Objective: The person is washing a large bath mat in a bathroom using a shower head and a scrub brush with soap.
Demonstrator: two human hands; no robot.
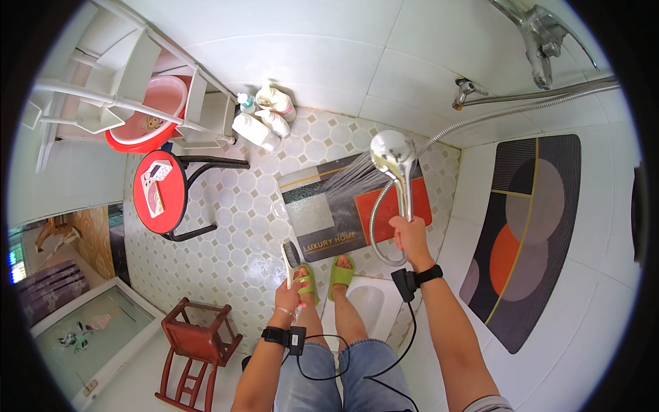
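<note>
My right hand (412, 238) grips the handle of a chrome hand shower (393, 154), and water sprays from its head to the left. The spray falls over a grey, black and red bath mat (337, 226) that lies flat on the tiled floor. A flexible metal hose (466, 123) loops down beside the shower and runs up to the right. In my left hand (289, 297) is the pale handle of a scrubbing brush (290, 257) with dark bristles, held above the floor near my green slippers (340, 275).
A second mat (525, 232) leans on the right wall. White bottles (256, 131) stand by the back wall, beside a rack with a red basin (149, 123). A red stool (160, 206) is at the left, a small brown wooden chair (194, 337) at the lower left. A squat toilet (368, 309) adjoins my feet.
</note>
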